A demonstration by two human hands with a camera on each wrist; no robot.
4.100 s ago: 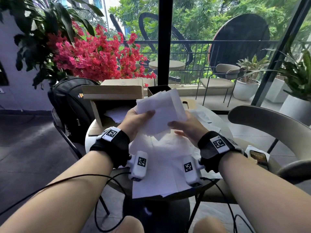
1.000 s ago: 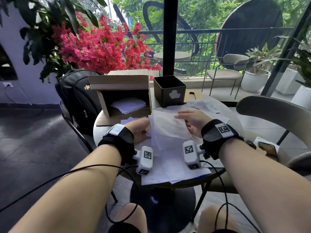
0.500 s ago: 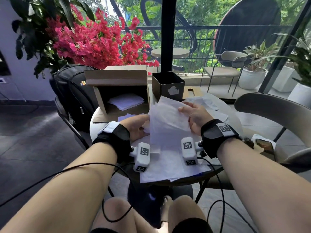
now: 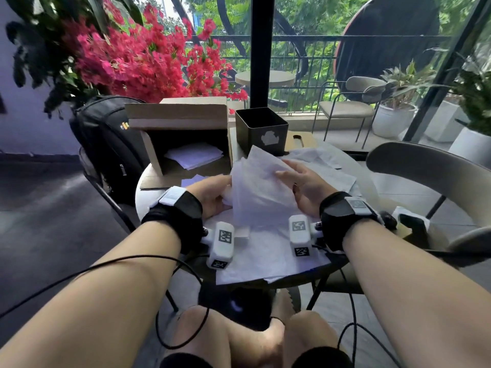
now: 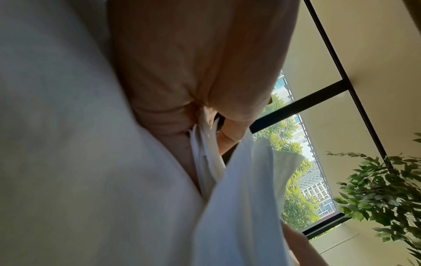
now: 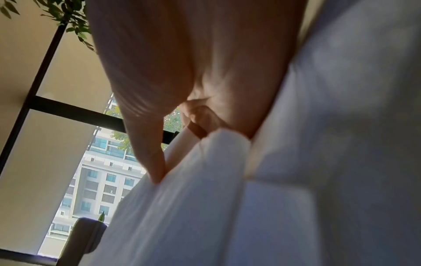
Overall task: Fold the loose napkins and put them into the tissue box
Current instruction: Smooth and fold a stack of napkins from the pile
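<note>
Both my hands hold one white napkin (image 4: 261, 189) tilted up above the round table (image 4: 140, 192). My left hand (image 4: 221, 188) pinches its left edge, where the left wrist view shows layered napkin edges (image 5: 206, 158) between thumb and fingers. My right hand (image 4: 288, 172) grips the right side, its thumb (image 6: 153, 167) pressed on the napkin (image 6: 205, 207). The black square tissue box (image 4: 261, 131) stands open behind the napkin, its inside hidden. Several loose napkins (image 4: 268, 256) lie flat under my wrists, and more napkins (image 4: 326, 166) lie to the right.
An open cardboard box (image 4: 183, 120) lies on its side at the back left with folded napkins (image 4: 195, 155) inside. A black backpack (image 4: 106, 144) sits on the chair to the left. A beige chair (image 4: 430, 176) and a phone (image 4: 410, 224) are on the right.
The napkin that lay pressed on the table a second ago is now lifted and tilted up between both hands. My right hand has shifted from its top edge to its right side.
</note>
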